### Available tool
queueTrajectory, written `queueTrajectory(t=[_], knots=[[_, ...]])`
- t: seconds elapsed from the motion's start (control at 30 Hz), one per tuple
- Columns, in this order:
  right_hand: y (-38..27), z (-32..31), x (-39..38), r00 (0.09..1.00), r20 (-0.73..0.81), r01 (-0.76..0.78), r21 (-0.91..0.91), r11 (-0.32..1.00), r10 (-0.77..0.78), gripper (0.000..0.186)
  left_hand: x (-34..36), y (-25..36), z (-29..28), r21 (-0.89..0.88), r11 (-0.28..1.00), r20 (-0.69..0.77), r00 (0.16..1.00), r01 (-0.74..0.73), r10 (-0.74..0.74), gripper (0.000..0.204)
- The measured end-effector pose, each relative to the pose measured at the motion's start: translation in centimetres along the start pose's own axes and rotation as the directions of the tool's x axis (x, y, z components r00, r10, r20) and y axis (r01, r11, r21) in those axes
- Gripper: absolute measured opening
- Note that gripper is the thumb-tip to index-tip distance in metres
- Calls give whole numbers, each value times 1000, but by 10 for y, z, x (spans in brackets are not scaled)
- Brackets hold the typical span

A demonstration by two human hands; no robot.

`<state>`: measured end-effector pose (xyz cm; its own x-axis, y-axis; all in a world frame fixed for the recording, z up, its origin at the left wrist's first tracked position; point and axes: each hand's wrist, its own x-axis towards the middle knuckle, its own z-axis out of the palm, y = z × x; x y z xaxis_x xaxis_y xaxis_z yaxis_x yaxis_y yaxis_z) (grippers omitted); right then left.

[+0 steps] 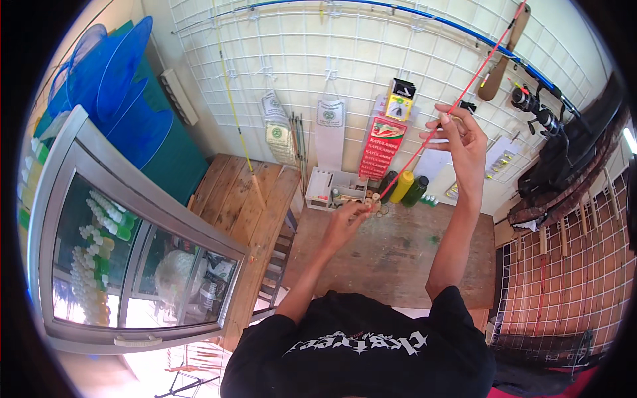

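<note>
A thin red fishing rod (417,157) slants from the worktable up to the upper right, where it passes in front of the wire grid. My left hand (346,224) is closed round its lower end, just above the table. Higher along the rod, my right hand (462,138) is raised and pinches it between thumb and forefinger, the other fingers loosely bent. Small tan rings (376,197) lie next to my left hand, partly behind it. Close by stand a yellow bottle (402,188) and a dark green bottle (416,191).
A white compartment box (320,188) stands at the back of the wooden worktable (398,265). Behind it, a white wire grid (292,60) carries packets, a blue rod (451,41) and a reel (527,101). At left are a glass-doored cabinet (142,225) and blue nets (123,86).
</note>
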<state>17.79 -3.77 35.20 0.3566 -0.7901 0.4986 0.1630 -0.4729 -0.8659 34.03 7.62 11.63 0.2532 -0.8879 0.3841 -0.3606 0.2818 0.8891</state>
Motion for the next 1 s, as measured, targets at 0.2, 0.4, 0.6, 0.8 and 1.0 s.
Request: queueTrajectory(t=[0.2,0.4,0.6,0.8,1.0], knots=[[22,-33,-16,998,-60,-15,-24,1000,14,23,-4,16,62,-143,984,131,988,102,-83,16],[54,-49,-32,992,-71,-113,-108,988,106,22,-11,8,108,-158,984,142,988,81,-58,13],[86,-57,-47,977,-39,-215,-182,960,211,24,-22,-7,129,-179,961,146,972,210,-185,13],[108,-62,-60,977,-42,-214,-194,957,210,26,-23,-14,138,-141,968,110,975,207,-192,17],[118,-74,-78,978,6,-199,-251,947,207,36,-32,-4,143,-113,966,68,971,234,-228,23]])
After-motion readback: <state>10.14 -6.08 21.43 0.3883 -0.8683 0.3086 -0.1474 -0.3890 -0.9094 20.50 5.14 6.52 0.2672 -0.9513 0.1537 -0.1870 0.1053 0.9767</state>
